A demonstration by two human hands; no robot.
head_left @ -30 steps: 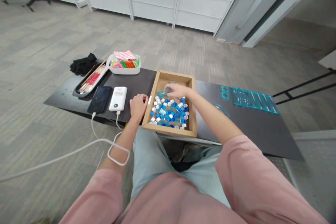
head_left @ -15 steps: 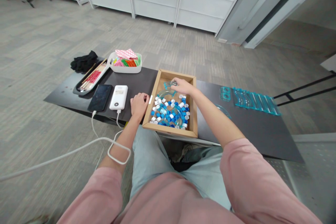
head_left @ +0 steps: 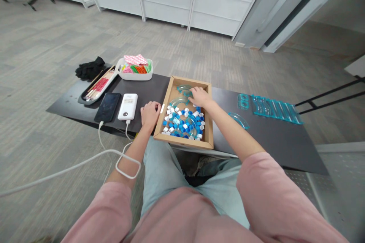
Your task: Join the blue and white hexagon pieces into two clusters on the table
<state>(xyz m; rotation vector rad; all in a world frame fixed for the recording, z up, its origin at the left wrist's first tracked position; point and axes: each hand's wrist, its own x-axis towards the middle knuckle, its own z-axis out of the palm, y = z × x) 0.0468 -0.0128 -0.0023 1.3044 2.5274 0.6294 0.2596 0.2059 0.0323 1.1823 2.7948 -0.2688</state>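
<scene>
A shallow cardboard box (head_left: 209, 119) sits on the black table (head_left: 273, 140) in front of me. It holds several small blue and white blocks (head_left: 184, 120) and clear teal curved pieces (head_left: 180, 101). My right hand (head_left: 200, 98) reaches into the far part of the box, fingers bent over a curved piece (head_left: 184, 90) there; whether it grips the piece is hidden. My left hand (head_left: 150, 114) rests loosely curled on the table against the box's left wall, holding nothing.
Left of the box lie a white power bank (head_left: 128, 106) and a dark phone (head_left: 108, 107), both with white cables. Behind stand a tray of sticks (head_left: 97, 87), a white tub of coloured items (head_left: 136, 68) and black cloth (head_left: 89, 69). Teal pieces (head_left: 270, 107) lie on the right.
My right hand has shifted within the far part of the box, now lying over the curved pieces near the back wall. My left hand has stayed in place.
</scene>
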